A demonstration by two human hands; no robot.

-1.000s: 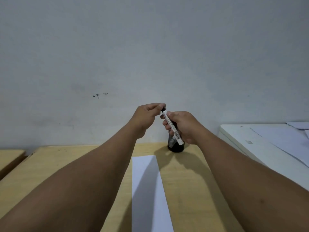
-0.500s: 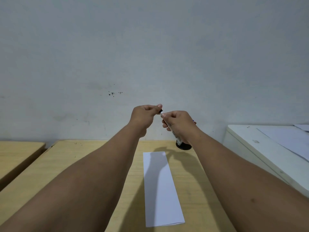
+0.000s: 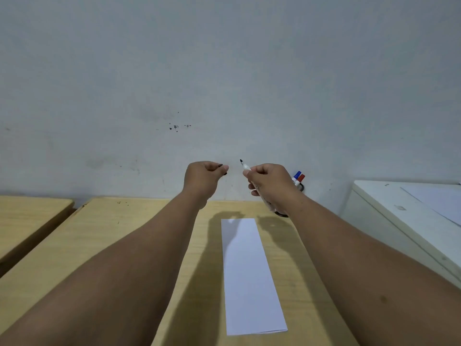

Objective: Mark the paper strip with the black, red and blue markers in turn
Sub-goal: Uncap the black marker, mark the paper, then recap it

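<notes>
My right hand (image 3: pixel 270 186) fingers clamped on black marker (image 3: pixel 245 166), tip bare, pointing up. Left hand (image 3: pixel 203 179) fingers pinched on cap (image 3: pixel 220 165). Paper strip (image 3: pixel 249 273) on counter (image 3: pixel 104 245) below both hands, unmarked. Red and blue markers (image 3: pixel 298 178) beyond strip. Risk: unweighted strip sliding under stroke; exposed tip inking skin.

A pale wood-grain finish, smooth and matt, is seen on the worktop (image 3: pixel 139 236). The paper strip (image 3: pixel 249 275) is plain white, matt and uncreased save for a fold at its near end. A smooth white plastic barrel is shown by the black marker (image 3: pixel 247 167). The wall (image 3: pixel 224 71) is matt, painted and lightly scuffed.
</notes>
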